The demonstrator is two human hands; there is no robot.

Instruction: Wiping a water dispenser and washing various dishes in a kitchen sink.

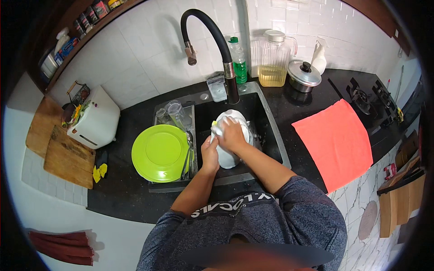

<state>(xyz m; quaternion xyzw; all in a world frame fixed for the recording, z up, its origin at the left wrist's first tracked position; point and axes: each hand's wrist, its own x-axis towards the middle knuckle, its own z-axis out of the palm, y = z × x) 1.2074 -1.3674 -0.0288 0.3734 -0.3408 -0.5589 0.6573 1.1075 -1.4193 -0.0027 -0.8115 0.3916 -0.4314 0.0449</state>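
The black worktop stretches across the scene, with the dark sink let into its middle. To the right of the sink, a coral cloth lies spread, its near end hanging over the worktop's edge. Left of the basin, a lime-green plate rests on the sink's draining side. The black gooseneck faucet rises at the far side, with a lidded clear pitcher to its right.

Over the basin, the white dish is held tilted; more white ware may lie behind it. The left hand is closed around its left edge. The right hand lies across the upper part with fingers bent; how tightly they grip I cannot tell. Beyond the plate stand clear glasses, and cutlery lies along its right side. Smallest is a yellow scrap, probably sponge, amid foam at the right fingertips.

This looks like the soaping step; the next move seems to call for a firm left grip on the slippery edge while the right fingers rub evenly.
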